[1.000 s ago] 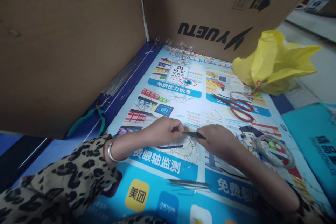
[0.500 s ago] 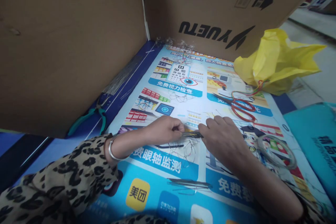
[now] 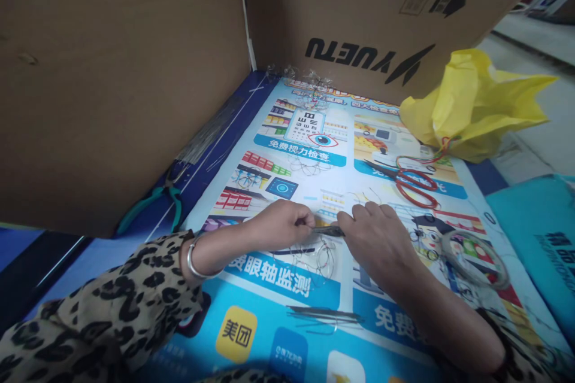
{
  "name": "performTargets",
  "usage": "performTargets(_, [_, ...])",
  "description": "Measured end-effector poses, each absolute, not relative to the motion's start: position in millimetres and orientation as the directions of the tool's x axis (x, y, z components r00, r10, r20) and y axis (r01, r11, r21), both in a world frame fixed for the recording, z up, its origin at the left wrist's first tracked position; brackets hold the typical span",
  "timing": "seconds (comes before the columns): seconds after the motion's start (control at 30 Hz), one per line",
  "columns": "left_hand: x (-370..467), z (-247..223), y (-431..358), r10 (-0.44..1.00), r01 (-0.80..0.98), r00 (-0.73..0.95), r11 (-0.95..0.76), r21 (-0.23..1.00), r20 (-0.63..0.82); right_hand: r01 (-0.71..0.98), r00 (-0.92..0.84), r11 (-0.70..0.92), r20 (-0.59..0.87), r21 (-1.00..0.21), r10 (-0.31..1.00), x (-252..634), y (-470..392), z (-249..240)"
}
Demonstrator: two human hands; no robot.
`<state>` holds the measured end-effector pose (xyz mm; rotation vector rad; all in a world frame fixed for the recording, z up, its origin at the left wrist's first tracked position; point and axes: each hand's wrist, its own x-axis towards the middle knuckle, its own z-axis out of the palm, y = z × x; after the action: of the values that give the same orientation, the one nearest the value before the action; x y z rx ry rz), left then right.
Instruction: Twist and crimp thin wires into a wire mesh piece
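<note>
Right grip [image 3: 375, 238] holds dark tool [image 3: 329, 231]; scissors [image 3: 398, 175] (red-handled) lie beyond.

Two bare hands [image 3: 287, 224]; apparently one slim dark object [image 3: 327, 230] between them; beyond the right, one pair of red-handled scissors [image 3: 399, 176]; leftward, one pair of teal-handled pliers [image 3: 176, 198]; rightward, one pale round coil [image 3: 498, 280], one yellow bag [image 3: 465, 99].

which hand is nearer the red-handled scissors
Right. The right hand is on the near side of the red-handled scissors, apart from them; the left hand is farther off, to their left, also on the near side.
</note>
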<state>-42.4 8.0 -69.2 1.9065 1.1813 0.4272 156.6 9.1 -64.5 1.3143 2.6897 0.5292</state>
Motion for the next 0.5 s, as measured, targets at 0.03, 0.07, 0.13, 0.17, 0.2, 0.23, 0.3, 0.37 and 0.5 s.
performTargets(0.03, [-43,-69,8,0.856,0.573,0.498,-0.203,0.794,-0.141,0.747,-0.621,0.567,0.06,0.348,0.781,156,9,-64])
performTargets(0.07, [-43,-69,8,0.856,0.573,0.496,-0.196,0.796,-0.146,0.748,-0.622,0.568,0.061,0.344,0.781,156,10,-64])
performTargets(0.13, [-43,-69,8,0.857,0.572,0.494,-0.191,0.798,-0.149,0.745,-0.628,0.576,0.064,0.337,0.776,157,10,-61])
performTargets(0.17, [-43,-69,8,0.859,0.572,0.491,-0.192,0.798,-0.145,0.743,-0.631,0.578,0.068,0.337,0.772,157,9,-60])
performTargets(0.2, [-43,-69,8,0.862,0.571,0.487,-0.193,0.798,-0.14,0.741,-0.635,0.578,0.077,0.342,0.769,157,9,-58])
performTargets(0.23, [-43,-69,9,0.865,0.571,0.482,-0.192,0.798,-0.137,0.739,-0.638,0.576,0.088,0.349,0.765,157,8,-56])
performTargets(0.3, [-43,-68,8,0.872,0.574,0.469,-0.182,0.799,-0.139,0.739,-0.639,0.565,0.114,0.368,0.761,157,6,-53])
performTargets(0.37, [-42,-66,8,0.877,0.58,0.457,-0.164,0.798,-0.152,0.739,-0.638,0.556,0.132,0.38,0.759,156,4,-52])
performTargets(0.5, [-41,-65,8,0.879,0.585,0.447,-0.15,0.797,-0.163,0.745,-0.632,0.548,0.141,0.38,0.762,155,3,-52])
